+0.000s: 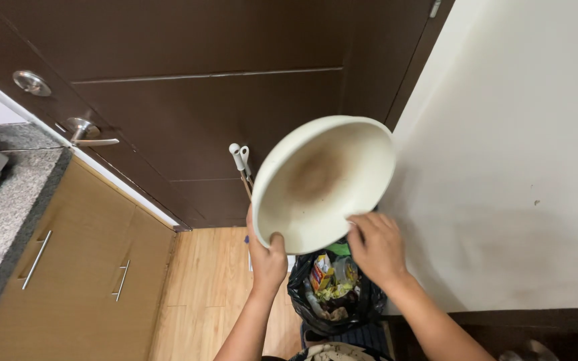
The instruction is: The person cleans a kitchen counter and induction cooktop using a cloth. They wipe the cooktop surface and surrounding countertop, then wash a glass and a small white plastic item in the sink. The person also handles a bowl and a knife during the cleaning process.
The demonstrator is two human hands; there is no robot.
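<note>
A large cream bowl (322,184) with a brown stain in its bottom is tilted on edge, its inside facing me. My left hand (267,257) grips its lower left rim, thumb over the edge. My right hand (377,247) rests its fingers on the lower right rim. Right below the bowl stands a bin lined with a black bag (362,304), holding wrappers and food scraps.
A dark brown door (188,100) with a silver lever handle (87,132) fills the back. Wooden cabinets (75,274) under a grey stone counter (8,200) run along the left. A white wall (523,154) is on the right. White-tipped stick handles (240,157) lean by the door.
</note>
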